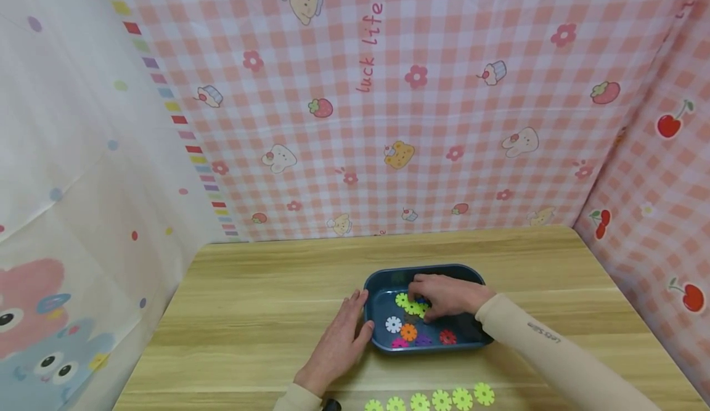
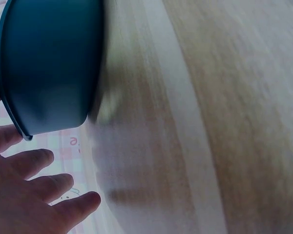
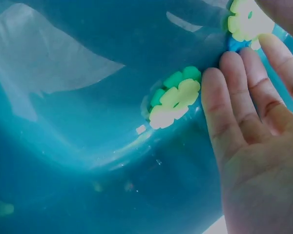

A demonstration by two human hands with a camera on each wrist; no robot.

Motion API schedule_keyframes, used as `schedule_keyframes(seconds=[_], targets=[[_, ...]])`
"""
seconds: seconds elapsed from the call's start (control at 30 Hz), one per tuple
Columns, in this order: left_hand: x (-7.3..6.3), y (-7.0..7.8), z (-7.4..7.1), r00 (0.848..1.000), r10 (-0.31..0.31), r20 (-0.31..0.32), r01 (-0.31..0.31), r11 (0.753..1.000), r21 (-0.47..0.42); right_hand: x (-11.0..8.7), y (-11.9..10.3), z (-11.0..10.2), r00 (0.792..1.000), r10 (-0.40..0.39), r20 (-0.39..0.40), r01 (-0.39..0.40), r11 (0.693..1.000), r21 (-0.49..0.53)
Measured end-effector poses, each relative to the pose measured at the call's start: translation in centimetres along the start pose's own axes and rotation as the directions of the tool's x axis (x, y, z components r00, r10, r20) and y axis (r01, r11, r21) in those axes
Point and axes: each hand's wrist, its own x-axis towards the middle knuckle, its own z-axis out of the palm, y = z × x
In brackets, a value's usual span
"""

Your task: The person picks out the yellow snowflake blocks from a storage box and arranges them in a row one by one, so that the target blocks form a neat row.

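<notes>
A dark blue tray (image 1: 383,309) holds notched plastic snowflake discs: yellow-green discs (image 1: 403,300), a white disc (image 1: 393,324), an orange disc (image 1: 408,332), a purple disc (image 1: 423,339), a red disc (image 1: 447,337) and a pink disc (image 1: 399,342). My left hand (image 1: 338,343) rests against the tray's left end, its fingers spread and fairly straight. Inside the tray is my right hand (image 1: 444,294). In the right wrist view its fingers extend beside a yellow disc (image 3: 250,22), which the thumb partly covers. Another yellow disc (image 3: 178,100) lies over a green one near the fingertips.
Several yellow-green discs (image 1: 441,400) form a row on the wooden table (image 1: 266,318), in front of the tray. A small black object (image 1: 331,405) shows by the left sleeve. Patterned cloth (image 1: 344,127) hangs behind the table and at both sides.
</notes>
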Motion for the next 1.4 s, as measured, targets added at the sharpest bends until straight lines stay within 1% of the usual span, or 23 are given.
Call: schedule_keyframes(seconds=[0.1, 0.3, 0.43, 0.53, 0.73, 0.93, 1.07, 1.23, 1.4], targets=[[-0.04, 0.02, -0.04, 1.0, 0.006, -0.003, -0.006, 1.0, -0.002, 0.06, 0.02, 0.14, 1.0, 0.001, -0.006, -0.001, 1.0, 0.004], [-0.11, 0.0, -0.04, 1.0, 0.019, -0.01, -0.019, 1.0, 0.01, 0.16, 0.02, 0.33, 0.999, -0.027, -0.029, 0.027, 1.0, 0.001], [-0.13, -0.01, -0.01, 1.0, 0.025, -0.012, -0.025, 1.0, 0.014, 0.29, -0.06, 0.4, 0.997, -0.051, -0.059, 0.052, 0.999, 0.008], [-0.11, 0.01, 0.05, 1.0, 0.015, -0.006, -0.015, 1.0, 0.012, 0.45, -0.16, 0.51, 0.993, -0.077, -0.085, 0.079, 0.997, 0.017], [-0.07, 0.03, 0.13, 1.0, 0.0, -0.001, 0.0, 1.0, 0.017, 0.64, -0.13, 0.5, 0.99, -0.096, -0.101, 0.1, 0.994, 0.038], [-0.11, -0.01, 0.14, 1.0, 0.018, -0.017, -0.017, 1.0, 0.019, 0.49, 0.47, 0.27, 0.988, -0.121, -0.1, 0.126, 0.991, 0.052], [-0.09, -0.08, 0.21, 1.0, 0.024, -0.02, -0.024, 0.999, 0.026, 0.54, 0.65, 0.41, 0.989, -0.128, -0.075, 0.132, 0.99, 0.042], [-0.07, -0.06, 0.19, 1.0, 0.015, -0.012, -0.015, 1.0, 0.021, 0.62, 0.61, 0.62, 0.991, -0.115, -0.061, 0.117, 0.993, 0.027], [-0.06, 0.08, 0.1, 1.0, -0.002, -0.003, 0.002, 1.0, 0.017, 0.74, 0.71, 0.85, 0.989, -0.131, -0.069, 0.132, 0.991, 0.015]])
